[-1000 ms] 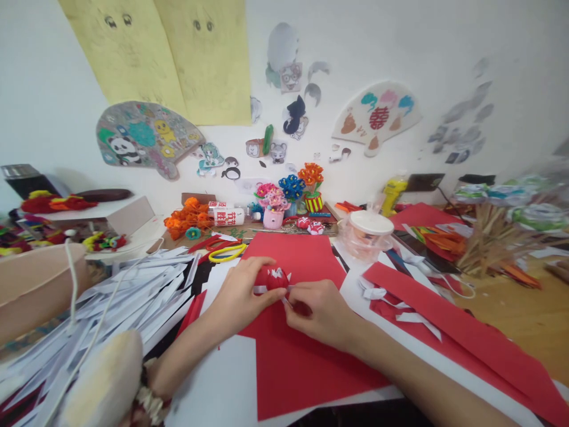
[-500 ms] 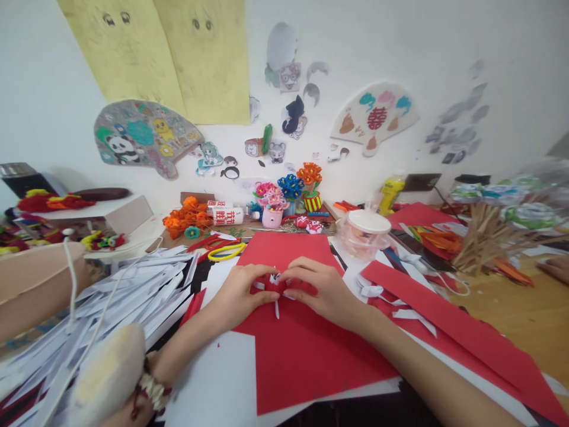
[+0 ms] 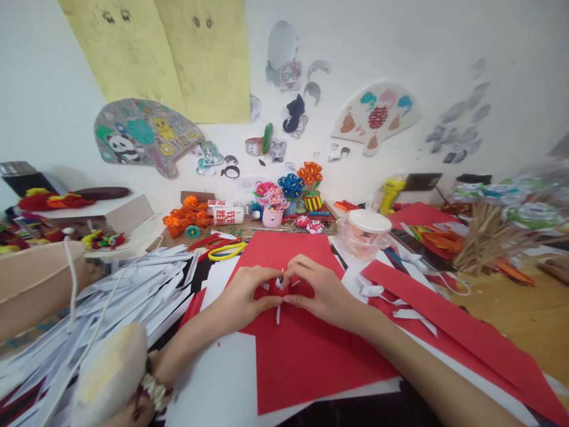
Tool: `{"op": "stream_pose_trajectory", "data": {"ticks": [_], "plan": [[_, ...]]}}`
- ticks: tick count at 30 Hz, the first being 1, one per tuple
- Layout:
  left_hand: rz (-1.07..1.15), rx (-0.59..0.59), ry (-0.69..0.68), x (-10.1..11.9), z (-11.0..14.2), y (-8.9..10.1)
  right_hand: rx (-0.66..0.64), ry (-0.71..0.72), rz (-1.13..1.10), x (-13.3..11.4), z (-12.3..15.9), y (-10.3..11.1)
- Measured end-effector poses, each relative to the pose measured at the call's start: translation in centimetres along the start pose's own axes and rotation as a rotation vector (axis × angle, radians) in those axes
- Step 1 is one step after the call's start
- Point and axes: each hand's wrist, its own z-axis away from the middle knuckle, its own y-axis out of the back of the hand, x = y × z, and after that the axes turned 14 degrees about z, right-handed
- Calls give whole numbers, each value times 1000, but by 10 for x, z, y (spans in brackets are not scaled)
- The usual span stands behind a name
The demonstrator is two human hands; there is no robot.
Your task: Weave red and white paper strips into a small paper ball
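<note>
A small red-and-white folded paper piece (image 3: pixel 280 287) is pinched between my two hands, above the red paper sheets (image 3: pixel 311 367). My left hand (image 3: pixel 242 293) grips its left side with thumb and fingertips. On the other side, my right hand (image 3: pixel 326 293) holds it in the same pinch, and the two hands almost meet. White strip ends stick out of the piece, one of them pointing down toward me. Fingers cover much of its sides. Two similar red-and-white pieces (image 3: pixel 309 223) lie farther back, behind the red sheets.
White paper strips (image 3: pixel 146 290) are heaped at left, beside yellow-handled scissors (image 3: pixel 226 252). A lidded tub (image 3: pixel 368 228) stands behind on the right. Red paper strips (image 3: pixel 453 320) cover the right side. Little flower pots (image 3: pixel 272 217) line the back. Someone else's hand (image 3: pixel 558 268) shows at the right edge.
My right hand has shifted from pinching a strip at the piece's lower right to gripping its right side. The piece has turned, and a white strip now hangs toward me.
</note>
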Motion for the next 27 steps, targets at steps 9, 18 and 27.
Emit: {"op": "stream_pose_trajectory", "data": {"ticks": [9,18,27], "plan": [[-97,16,19,-5,0,-3,21,-2,-47,2,-1,-2],[-73,-10,6,-4,2,-3,8,-30,-118,0,-2,-2],[-110,13,4,-8,3,-5,-4,-3,-136,0,-1,0]]}}
